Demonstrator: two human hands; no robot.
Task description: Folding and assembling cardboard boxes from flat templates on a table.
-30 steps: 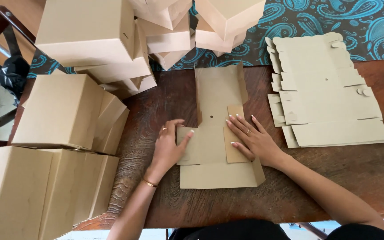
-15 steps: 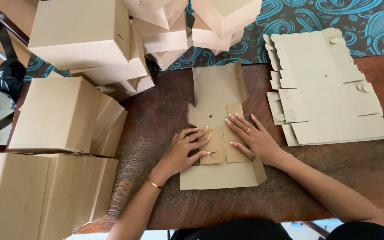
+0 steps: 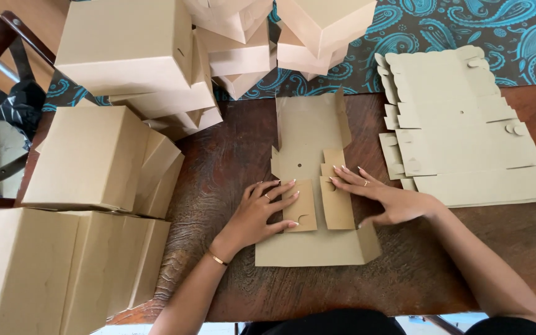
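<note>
We see the flat cardboard blank (image 3: pixel 314 186) lying mid-counter (image 3: pixel 231 155), long axis running away from us. Left hand (image 3: pixel 262 214) lies spread, fingers flat on the left folded flap (image 3: pixel 299 208); right hand (image 3: pixel 383 198) also spread, pressing the right flap (image 3: pixel 336 201). Both sit directly on it, equally near. Since half a second ago, the left flap has gone down flatter under the left hand.

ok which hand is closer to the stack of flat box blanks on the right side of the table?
Right. The right hand presses a folded flap of the cardboard blank, just beside the stack of flat blanks. The left hand lies on the other flap, farther away.
</note>
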